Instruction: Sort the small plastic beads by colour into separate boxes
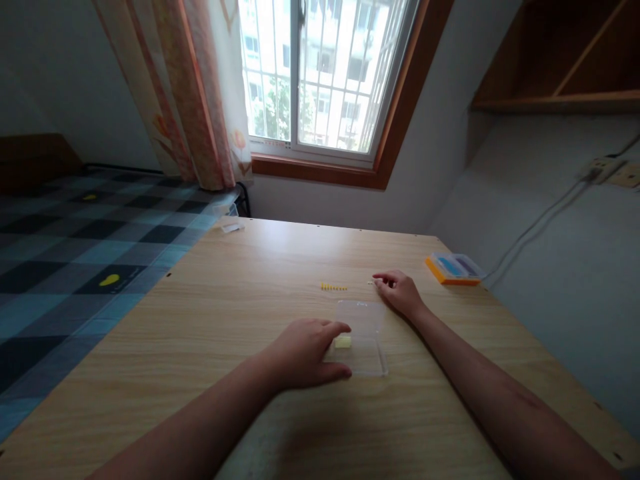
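My left hand [316,352] reaches over the left side of an opened clear plastic case [367,363], its thumb and fingers spread apart with nothing gripped. Between those fingers a small pale yellow block [343,342] shows inside the case's near half. Beyond the case, my right hand [399,292] rests low at the tabletop with fingertips drawn together. Tiny whitish pieces [370,283] lie right by its fingertips; whether one is pinched is too small to tell. A row of small yellow pieces [333,287] lies to the left of that hand.
An orange box with a clear lid [454,269] sits at the table's right edge. Clear plastic items [231,225] lie at the far left corner. A checked bed [125,247] adjoins the wooden table [200,333] on the left; a cable [535,227] runs down the right wall.
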The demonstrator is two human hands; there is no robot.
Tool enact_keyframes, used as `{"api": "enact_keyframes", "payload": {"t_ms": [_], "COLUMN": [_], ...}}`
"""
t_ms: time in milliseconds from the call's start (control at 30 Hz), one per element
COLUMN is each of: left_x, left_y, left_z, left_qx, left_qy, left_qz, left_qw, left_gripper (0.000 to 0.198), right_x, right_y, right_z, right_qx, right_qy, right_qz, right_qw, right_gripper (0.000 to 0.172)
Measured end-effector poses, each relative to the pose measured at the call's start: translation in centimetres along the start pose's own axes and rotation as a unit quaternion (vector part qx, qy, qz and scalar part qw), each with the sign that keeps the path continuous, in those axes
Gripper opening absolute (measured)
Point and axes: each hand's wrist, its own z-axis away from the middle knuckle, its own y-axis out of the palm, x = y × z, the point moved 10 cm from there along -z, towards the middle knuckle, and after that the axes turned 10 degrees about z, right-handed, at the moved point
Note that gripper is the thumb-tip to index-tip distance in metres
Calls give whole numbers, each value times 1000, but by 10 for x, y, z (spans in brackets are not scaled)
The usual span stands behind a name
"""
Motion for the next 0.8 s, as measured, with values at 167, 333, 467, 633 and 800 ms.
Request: {"api": "enact_keyframes", "payload": {"t_ms": [167, 333, 467, 633, 800], "left_x": [-1, 0, 1, 2, 2], "left_y": [0, 1, 1, 1, 0], "left_z": [0, -1, -1, 0, 0], "left_qx": [3, 4, 2, 1, 2], "left_qy": [-1, -8, -7, -7, -14], "left_qz": [-1, -5, -8, -6, -3], "left_qw": [1000, 1000, 1000, 1000, 1000], "left_gripper": [65, 64, 64, 63, 63], "right_x": [14, 22, 25, 16, 58], "right_y": [9, 11, 0, -38, -41], "right_z": [-6, -3, 0, 13, 44], "right_qx": [32, 40, 8, -49, 89], "right_qy": [-41, -63, -33, 119, 208], "right_qz": [38, 41, -70, -369, -696], "right_qw": [998, 996, 997, 920, 681], "right_gripper": [24, 22, 20, 41, 33]}}
